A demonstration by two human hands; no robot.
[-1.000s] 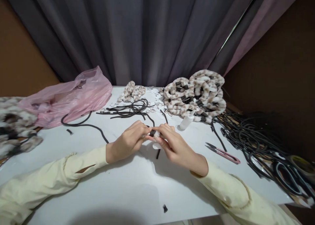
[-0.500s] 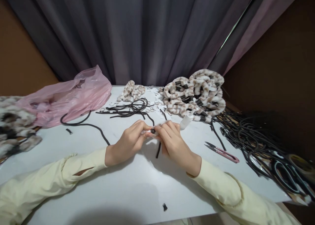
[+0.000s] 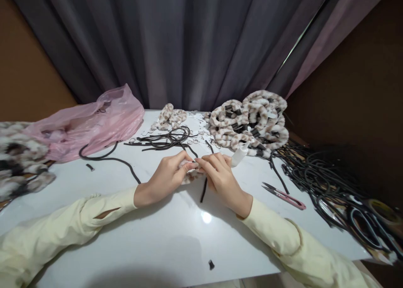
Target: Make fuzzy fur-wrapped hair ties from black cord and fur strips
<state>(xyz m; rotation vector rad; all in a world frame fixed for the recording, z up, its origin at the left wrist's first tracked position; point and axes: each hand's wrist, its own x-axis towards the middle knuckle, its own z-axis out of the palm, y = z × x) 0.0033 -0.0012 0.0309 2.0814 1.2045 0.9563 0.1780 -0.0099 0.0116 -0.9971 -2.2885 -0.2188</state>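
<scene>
My left hand [image 3: 168,174] and my right hand [image 3: 222,179] meet above the middle of the white table [image 3: 157,237]. The left thumb and fingers pinch the end of a brown-and-white fluffy piece [image 3: 192,177], part of which shows below the fingertips. My right fingers are closed at the same spot; what they grip is too small and covered to make out. A black cord [image 3: 203,190] shows beside and below the right fingers. Just behind the right hand stands a small white bottle [image 3: 239,154], tilted.
Fluffy rings [image 3: 264,120] are piled at the back right, beside black cords [image 3: 315,166]. Pink-handled snips [image 3: 285,195] lie on the right. Left are a pink bag [image 3: 91,124] and more fluffy pieces [image 3: 19,153]. Coiled cords [image 3: 170,139] lie behind the hands.
The fluffy piece now shows below my fingertips, and the black bit seen between them is mostly covered. Both hands stay together. A bright reflection has appeared on the table.
</scene>
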